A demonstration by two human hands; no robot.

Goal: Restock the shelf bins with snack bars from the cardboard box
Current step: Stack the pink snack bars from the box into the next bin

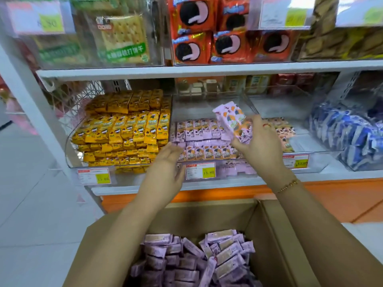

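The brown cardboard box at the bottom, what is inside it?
Inside the brown cardboard box lies a loose pile of purple-wrapped snack bars. The box floor and any lower layers are covered by this pile; the nearest part lies outside the frame.

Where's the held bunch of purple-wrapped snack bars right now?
Head view, right of centre: the bunch of purple-wrapped snack bars is gripped in the right hand, above the clear plastic middle bin, right of the yellow packs.

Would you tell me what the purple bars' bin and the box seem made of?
The bin looks like clear glossy plastic: bars show through its front wall. The cardboard box looks like matte brown card, with creased flaps.
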